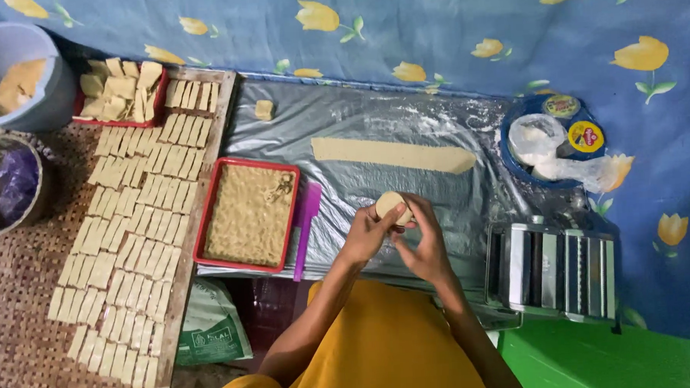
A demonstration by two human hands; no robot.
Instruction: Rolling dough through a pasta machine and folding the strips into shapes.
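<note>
Both hands meet over the silver plastic sheet point(360, 178), just below the middle of the scene. The left hand point(365, 235) and the right hand point(423, 249) are cupped together around 1 pale round lump of dough point(391, 205), fingers curled close on it, holding it just above the sheet.

At 12 o'clock from the hands, well apart, lies a long flat strip of rolled dough point(389, 154) on the sheet. At 9 o'clock sits a red tray point(248, 214) filled with a crumbly tan filling, and a purple scraper point(306, 222) lies between that tray and the hands. At 3 o'clock stands a metal pasta roller point(554, 267), near the right wrist. At 1 o'clock a blue lid point(512, 161) holds a clear bag of flour point(546, 152).

Far out at 9 to 10 o'clock, rows of cut dough pieces point(139, 216) cover a wooden board point(181, 284). Beyond it, at 10 o'clock, a grey bucket point(40, 105) holds more dough. 1 small dough block point(264, 109) rests alone at 11 o'clock.
</note>
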